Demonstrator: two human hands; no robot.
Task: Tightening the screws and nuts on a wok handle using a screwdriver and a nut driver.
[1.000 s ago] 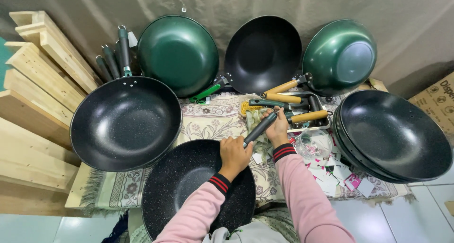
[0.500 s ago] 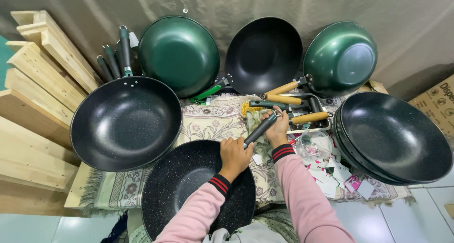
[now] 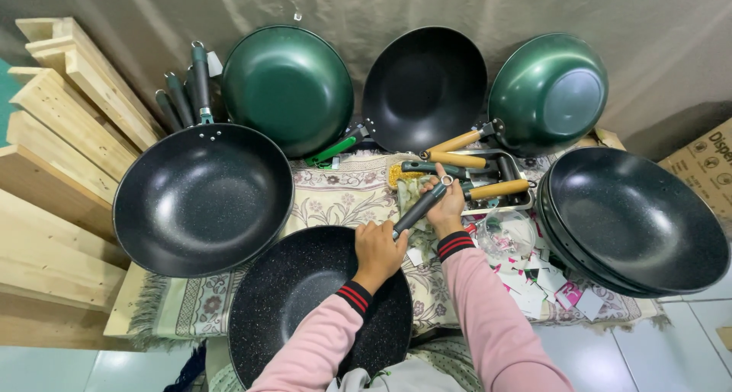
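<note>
A black speckled wok [image 3: 305, 300] lies in front of me on a patterned cloth [image 3: 335, 201]. Its dark handle [image 3: 422, 206] points up and to the right. My left hand [image 3: 377, 251] rests on the wok's rim where the handle joins it, fingers curled there. My right hand [image 3: 447, 209] is closed around the far part of that handle. Both arms wear pink sleeves with dark striped cuffs.
A black wok [image 3: 202, 197] with stacked handles sits at left, and a stack of black woks [image 3: 637, 220] at right. Two green woks [image 3: 288, 87] [image 3: 547, 91] and a black one [image 3: 424, 87] lean on the back wall. A tray of loose handles [image 3: 476, 178], wooden planks [image 3: 53, 148] and a cardboard box [image 3: 705, 167] surround them.
Both hands stay on the speckled wok's handle; they have shifted only slightly.
</note>
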